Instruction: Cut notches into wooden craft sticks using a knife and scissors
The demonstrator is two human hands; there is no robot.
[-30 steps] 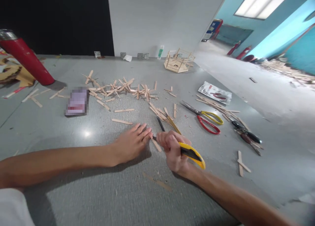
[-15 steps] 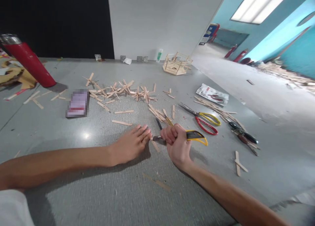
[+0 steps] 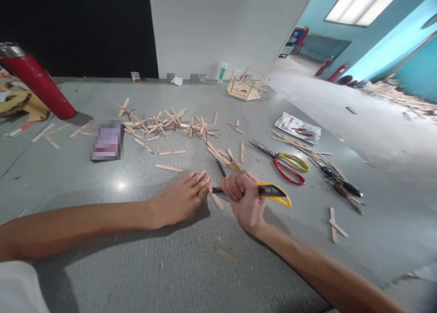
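Observation:
My left hand (image 3: 186, 197) lies palm down on the grey table, its fingers together and pressing a wooden craft stick (image 3: 217, 201) against the surface. Only part of that stick shows beyond the fingertips. In my right hand (image 3: 246, 199) is a yellow and black utility knife (image 3: 273, 194), gripped in a closed fist. Its blade points left and meets the stick close to my left fingertips; the exact contact is too small to make out. Just beyond my right hand are a dark pen-like tool (image 3: 221, 168) and several loose craft sticks (image 3: 218, 153).
Scissors (image 3: 282, 160) with yellow and red handles lie to the right, near pliers (image 3: 341, 183) and a white packet (image 3: 297, 127). A stick pile (image 3: 170, 122), a purple box (image 3: 107, 141) and a red flask (image 3: 41, 83) stand farther left. A stick-built frame (image 3: 247, 88) sits at the back.
The knife handle has tipped slightly and moved a little to the right, with its blade still at the stick. My left hand stays in place. The view has shifted slightly.

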